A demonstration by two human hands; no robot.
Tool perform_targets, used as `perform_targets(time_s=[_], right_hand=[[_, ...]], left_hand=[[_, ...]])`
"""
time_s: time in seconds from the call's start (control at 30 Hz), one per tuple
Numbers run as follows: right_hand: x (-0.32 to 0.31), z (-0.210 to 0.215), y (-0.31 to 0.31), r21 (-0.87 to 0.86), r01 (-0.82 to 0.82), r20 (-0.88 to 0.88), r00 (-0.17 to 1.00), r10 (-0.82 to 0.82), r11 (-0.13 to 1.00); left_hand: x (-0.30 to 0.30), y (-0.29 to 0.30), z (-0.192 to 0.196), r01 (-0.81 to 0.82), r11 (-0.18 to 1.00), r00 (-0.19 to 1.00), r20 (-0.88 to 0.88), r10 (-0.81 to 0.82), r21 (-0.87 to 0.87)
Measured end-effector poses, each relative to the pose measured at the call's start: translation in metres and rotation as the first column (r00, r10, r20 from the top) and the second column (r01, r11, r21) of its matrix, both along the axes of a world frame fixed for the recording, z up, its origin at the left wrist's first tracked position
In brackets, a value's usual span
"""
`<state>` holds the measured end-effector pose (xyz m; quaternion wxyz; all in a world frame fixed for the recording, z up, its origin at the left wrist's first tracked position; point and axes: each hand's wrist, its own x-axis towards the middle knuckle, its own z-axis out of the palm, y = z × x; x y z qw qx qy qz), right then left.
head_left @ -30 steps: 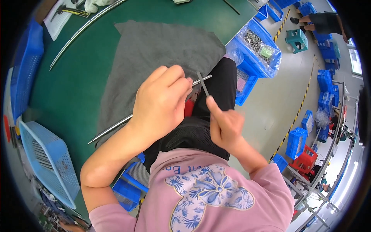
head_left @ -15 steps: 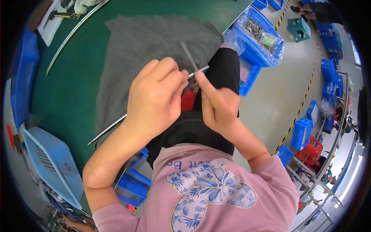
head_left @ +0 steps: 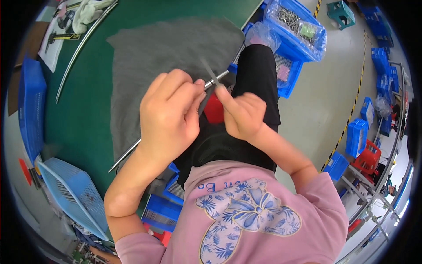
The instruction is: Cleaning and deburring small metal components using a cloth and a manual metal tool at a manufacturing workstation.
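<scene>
My left hand point(head_left: 169, 116) is closed around a thin shiny metal rod point(head_left: 125, 156). The rod slants from lower left to upper right, and its far end sticks out past my fingertips. My right hand point(head_left: 245, 115) is closed on a thin flat metal strip point(head_left: 208, 67), shaped like a file and blurred at its far end. The strip crosses the rod close to a dark ring near that end. My curled fingers hide the strip's lower end. Beneath the hands lie a grey cloth point(head_left: 154, 57) on the green table point(head_left: 52, 127) and my black-clad leg.
Another long rod point(head_left: 83, 48) lies on the table's left, near a caliper-like tool point(head_left: 66, 36). Blue baskets point(head_left: 72, 189) stand at the left edge. Right of my leg is a blue bin of small metal parts point(head_left: 318, 48). A teal stool point(head_left: 340, 15) stands on the floor.
The whole view has shifted a little. Both hands keep their grips; the strip has moved slightly across the rod, with my right hand drawn a bit lower from it.
</scene>
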<state>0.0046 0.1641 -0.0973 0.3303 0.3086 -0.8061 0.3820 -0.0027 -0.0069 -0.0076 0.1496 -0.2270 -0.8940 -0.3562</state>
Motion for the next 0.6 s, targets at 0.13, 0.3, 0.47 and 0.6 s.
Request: perform_targets(time_s=[0.13,0.3,0.47,0.6], right_hand=[[0.019,-0.011,0.006,-0.03,0.01,0.052,0.999,-0.008,1.0],[0.001,0.003,0.003,-0.015,-0.094,0.039,0.995,0.095,0.995],[0.017,-0.027,0.01,-0.001,-0.104,0.058,0.993,0.104,0.995],[-0.008,-0.004,-0.002,-0.007,-0.102,0.007,0.995,0.102,0.995]], left_hand=[[0.001,-0.001,0.0,-0.025,1.0,0.999,-0.022,0.025,0.004],[0.0,0.0,0.0,-0.02,1.0,1.0,-0.004,0.02,-0.02],[0.001,-0.004,0.0,-0.018,1.0,1.0,-0.008,0.018,-0.011],[-0.001,-0.002,0.002,-0.019,0.999,1.0,-0.014,0.018,-0.033]])
